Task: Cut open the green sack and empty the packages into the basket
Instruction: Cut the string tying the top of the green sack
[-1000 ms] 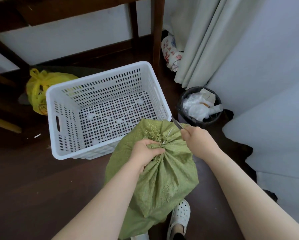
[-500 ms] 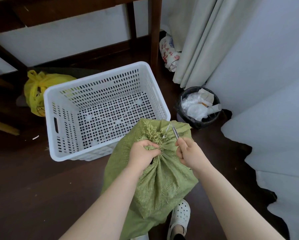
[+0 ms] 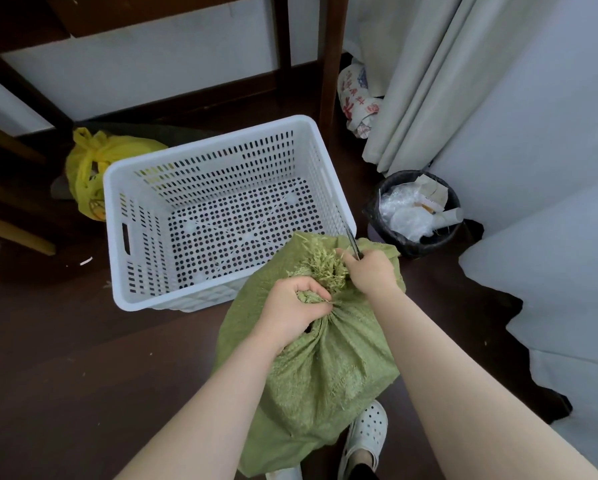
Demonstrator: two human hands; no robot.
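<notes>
A green woven sack (image 3: 325,368) stands upright on the dark floor, its neck bunched with frayed fibres at the top. My left hand (image 3: 292,311) is clenched around the gathered neck. My right hand (image 3: 370,271) grips a thin dark blade (image 3: 353,242) that points up and away, right beside the frayed top. The white perforated basket (image 3: 124,188) sits just beyond the sack, with nothing inside it. No packages are visible; the sack hides its contents.
A black bin (image 3: 413,211) with waste stands to the right of the basket. A yellow plastic bag (image 3: 93,168) lies behind the basket's left. Wooden table legs (image 3: 330,64) and a curtain (image 3: 411,81) rise at the back. My white shoe (image 3: 365,441) is under the sack.
My right hand moved in from the sack's right side to the frayed top, with the blade now pointing up over the basket's corner. My left hand kept its grip on the neck.
</notes>
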